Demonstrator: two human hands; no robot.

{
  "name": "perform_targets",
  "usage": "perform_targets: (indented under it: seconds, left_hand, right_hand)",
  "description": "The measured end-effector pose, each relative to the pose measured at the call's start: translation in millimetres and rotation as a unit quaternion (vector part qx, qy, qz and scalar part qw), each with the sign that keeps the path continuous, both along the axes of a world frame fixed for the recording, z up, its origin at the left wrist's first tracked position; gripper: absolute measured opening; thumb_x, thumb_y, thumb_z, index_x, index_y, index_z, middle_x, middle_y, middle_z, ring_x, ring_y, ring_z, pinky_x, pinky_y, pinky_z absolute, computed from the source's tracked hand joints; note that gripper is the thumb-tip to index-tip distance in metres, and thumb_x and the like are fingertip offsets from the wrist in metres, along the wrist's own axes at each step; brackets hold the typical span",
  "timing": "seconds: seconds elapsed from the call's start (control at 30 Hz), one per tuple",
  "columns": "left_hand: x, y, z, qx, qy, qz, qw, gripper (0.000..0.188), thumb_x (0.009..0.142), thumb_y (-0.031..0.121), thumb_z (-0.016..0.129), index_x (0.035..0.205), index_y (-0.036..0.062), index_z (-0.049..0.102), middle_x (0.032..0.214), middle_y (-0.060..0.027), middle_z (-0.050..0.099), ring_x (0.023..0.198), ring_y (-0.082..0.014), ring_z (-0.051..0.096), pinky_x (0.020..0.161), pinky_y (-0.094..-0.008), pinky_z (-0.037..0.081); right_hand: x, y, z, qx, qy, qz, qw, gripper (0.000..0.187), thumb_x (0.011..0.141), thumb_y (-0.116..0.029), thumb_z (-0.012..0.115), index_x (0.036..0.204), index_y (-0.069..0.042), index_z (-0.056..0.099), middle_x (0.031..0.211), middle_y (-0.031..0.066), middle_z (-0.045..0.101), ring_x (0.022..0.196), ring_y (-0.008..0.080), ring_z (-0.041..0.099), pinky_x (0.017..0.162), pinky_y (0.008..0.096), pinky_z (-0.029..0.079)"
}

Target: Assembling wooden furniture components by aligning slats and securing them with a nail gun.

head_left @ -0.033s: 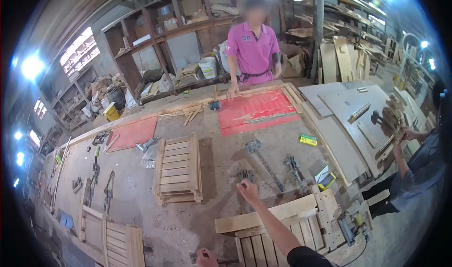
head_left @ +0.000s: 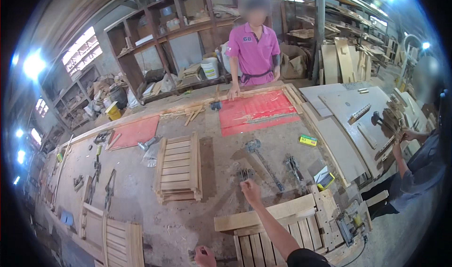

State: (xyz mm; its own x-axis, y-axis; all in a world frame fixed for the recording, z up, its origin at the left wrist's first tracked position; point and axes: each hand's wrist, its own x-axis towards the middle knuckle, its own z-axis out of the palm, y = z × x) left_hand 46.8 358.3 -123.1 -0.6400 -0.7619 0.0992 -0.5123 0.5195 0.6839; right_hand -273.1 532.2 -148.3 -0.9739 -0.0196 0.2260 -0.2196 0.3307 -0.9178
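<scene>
— What was the right hand [head_left: 251, 190] doing?

— The arm was stretched forward from the lower edge, forearm nearly straight, and the hand was curled over at the wrist. Its grip looked narrow, fingers bent inward close to a small dark metal tool [head_left: 244, 174] lying on the table [head_left: 221, 158]. I could not tell whether the fingers actually held it or only touched it.

— And the left hand [head_left: 205, 256]?

— Low at the bottom edge, closed into a fist around what looked like a handle; the thing itself was too cut off to identify. The grip was tight.

— What lay around the right hand?

— Just below the forearm sat a slatted wooden frame [head_left: 278, 229] with a pale board across its top. To the right of the hand, two long metal clamps [head_left: 263, 161] lay at a slant on the table, and a small yellow-and-white box [head_left: 325, 178] beyond them. To the left, well apart, was a stack of slatted wooden panels [head_left: 179, 168].

— Farther out?

— A red mat [head_left: 259, 111] at the far side of the table, where a person in a pink shirt [head_left: 253, 50] stood with one hand resting on the edge. Another person's arm [head_left: 400, 154] reached in from the right, over grey boards.
</scene>
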Motion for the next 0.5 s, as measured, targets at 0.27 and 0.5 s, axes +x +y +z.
perform_targets:
  seconds: [0.27, 0.5]
  left_hand:
    - [1, -4, -15, -0.067, 0.005, 0.008, 0.998, 0.013, 0.087, 0.019, 0.062, 0.089, 0.0058, 0.065, 0.075, -0.0141, 0.067, 0.073, -0.0352, 0.063, 0.069, -0.0472, 0.049]
    - [6, -14, -35, -0.118, -0.015, 0.101, 0.988, 0.014, 0.087, 0.018, 0.060, 0.089, 0.0041, 0.062, 0.081, -0.0158, 0.066, 0.078, -0.0370, 0.064, 0.070, -0.0489, 0.048]
  right_hand:
    - [284, 208, 8, -0.212, -0.185, -0.174, 0.944, 0.015, 0.092, -0.012, 0.061, 0.080, -0.003, 0.059, 0.065, 0.0005, 0.056, 0.057, 0.0077, 0.053, 0.051, 0.0247, 0.042]
    - [431, 396, 22, -0.012, -0.208, -0.406, 0.890, 0.017, 0.086, -0.015, 0.060, 0.080, 0.001, 0.060, 0.064, 0.0105, 0.059, 0.056, 0.0165, 0.059, 0.052, 0.0350, 0.046]
